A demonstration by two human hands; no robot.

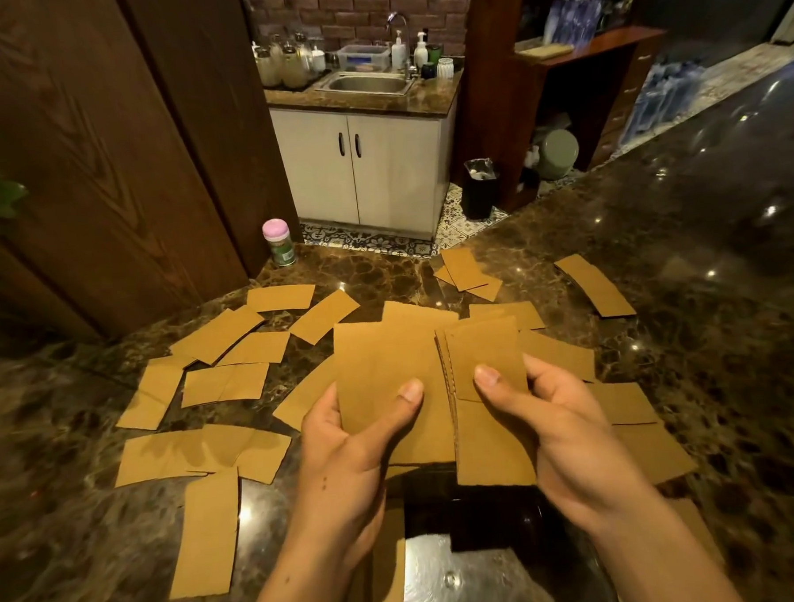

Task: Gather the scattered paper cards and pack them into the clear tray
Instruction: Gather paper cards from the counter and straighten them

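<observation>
Above marble counter [661, 287]: L hand [347, 446] & R hand [558, 430] each pinch cards stack [390, 375]; more cards [201, 453] scattered around.

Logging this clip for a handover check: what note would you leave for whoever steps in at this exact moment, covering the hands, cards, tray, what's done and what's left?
Left hand: holds a fan of cards, thumb on top.
Right hand: pinches a second stack beside it.
Loose cards: many lie flat on the marble counter, some to the left and some to the right.
Clear tray: at the near edge below the wrists; its contents are hard to make out.
Done: two handfuls gathered.
Left: collect the loose cards, then pack everything into the tray.
</observation>
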